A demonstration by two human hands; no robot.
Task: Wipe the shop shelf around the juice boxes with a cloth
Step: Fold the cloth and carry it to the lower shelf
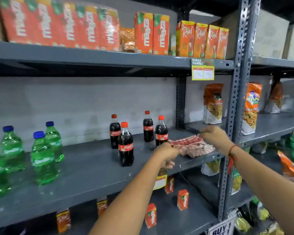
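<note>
**Single head-worn view**

One wide-angle camera, at head height, close to the shelving. Faces forward and slightly down onto the middle shelf; upper shelf at frame top, lower tiers at bottom. Edges bowed.

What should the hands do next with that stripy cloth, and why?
Probably lift the cloth off the middle shelf and carry it to a shelf with juice boxes. Both the left hand and right hand are pinching its edges, yet it lies beside cola bottles, not juice boxes, so wiping there would miss the job.
</note>
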